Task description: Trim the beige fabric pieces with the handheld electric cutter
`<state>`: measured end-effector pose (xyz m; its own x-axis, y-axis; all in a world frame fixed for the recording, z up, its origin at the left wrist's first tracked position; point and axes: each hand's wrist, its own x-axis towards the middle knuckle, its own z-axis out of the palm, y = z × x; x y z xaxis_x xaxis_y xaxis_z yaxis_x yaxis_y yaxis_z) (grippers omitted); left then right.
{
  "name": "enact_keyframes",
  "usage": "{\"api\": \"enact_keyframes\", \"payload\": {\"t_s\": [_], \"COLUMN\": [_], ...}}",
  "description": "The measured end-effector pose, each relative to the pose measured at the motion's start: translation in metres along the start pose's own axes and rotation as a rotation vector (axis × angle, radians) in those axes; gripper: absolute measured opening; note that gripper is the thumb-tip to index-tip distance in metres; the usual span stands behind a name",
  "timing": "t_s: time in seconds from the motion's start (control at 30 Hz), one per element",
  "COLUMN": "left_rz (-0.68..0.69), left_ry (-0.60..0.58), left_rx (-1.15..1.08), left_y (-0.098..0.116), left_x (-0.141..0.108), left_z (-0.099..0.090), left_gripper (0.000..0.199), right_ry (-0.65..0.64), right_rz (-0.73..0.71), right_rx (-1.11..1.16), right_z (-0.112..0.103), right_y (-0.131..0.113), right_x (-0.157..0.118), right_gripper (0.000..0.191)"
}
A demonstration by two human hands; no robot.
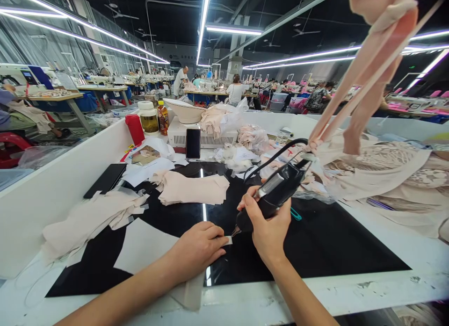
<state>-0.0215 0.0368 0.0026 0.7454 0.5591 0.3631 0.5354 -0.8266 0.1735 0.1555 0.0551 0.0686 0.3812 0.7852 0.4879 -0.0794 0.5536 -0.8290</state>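
Note:
A black corded hand tool (271, 195) with a pointed metal tip is gripped in my right hand (270, 228), tilted down to the left. Its tip meets a small pale tab (228, 240) at the fingertips of my left hand (203, 245). Those left fingers are bent together and press the tab on the black mat (333, 242); the thumb is hidden. Under and beside my left wrist lies a white curved sheet (143, 246). A clear flat strip (191, 293) reaches over the mat's front edge. Knotted pink fabric strips (351, 97) run up from the tool's rear end.
Stacked pale pink fabric pieces (192, 188) lie behind my hands, and another pile (93, 218) is at left. A phone (192, 143) leans on a white device (178, 132). Lace garments (393, 171) heap at right. A turquoise safety pin (296, 214) lies near my right hand.

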Motion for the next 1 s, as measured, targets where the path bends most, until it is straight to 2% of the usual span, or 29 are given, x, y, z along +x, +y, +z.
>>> {"api": "enact_keyframes", "payload": {"t_s": [0.53,0.83,1.0], "left_rz": [0.012,0.015,0.019], "left_ry": [-0.007,-0.002,-0.014], "left_rx": [0.025,0.045,0.043], "left_y": [0.0,0.0,0.0], "left_x": [0.0,-0.001,0.0], "left_z": [0.002,0.001,0.001], "left_gripper": [0.023,0.022,0.024], "right_ry": [0.019,-0.008,0.03], "right_rz": [0.02,0.019,0.003], "right_rx": [-0.006,-0.009,-0.014], "right_z": [-0.008,-0.008,-0.008], "right_y": [0.001,0.0,-0.001], "right_x": [-0.009,-0.01,-0.007], "right_gripper": [0.033,0.035,0.037]}}
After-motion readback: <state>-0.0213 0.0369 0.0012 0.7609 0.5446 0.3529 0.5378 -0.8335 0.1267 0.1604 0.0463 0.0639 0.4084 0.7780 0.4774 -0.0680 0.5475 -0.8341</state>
